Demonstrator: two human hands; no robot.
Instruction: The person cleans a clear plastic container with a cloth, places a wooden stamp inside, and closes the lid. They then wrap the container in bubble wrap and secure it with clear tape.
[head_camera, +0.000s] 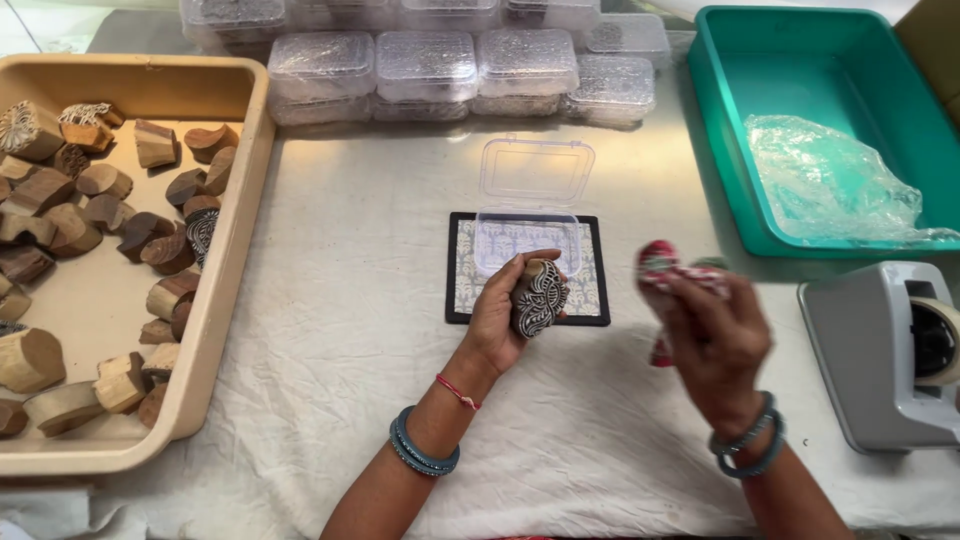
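Clearly the left hand (500, 315) grips a carved block (540, 297) by its sides; rigid, probably light. The right hand (715, 335) bunches a soft cloth (665, 268).

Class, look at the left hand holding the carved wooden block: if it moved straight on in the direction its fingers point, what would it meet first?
Probably the open clear plastic box on the patterned mat, just beyond the left hand and its carved block; height above the table is unclear.
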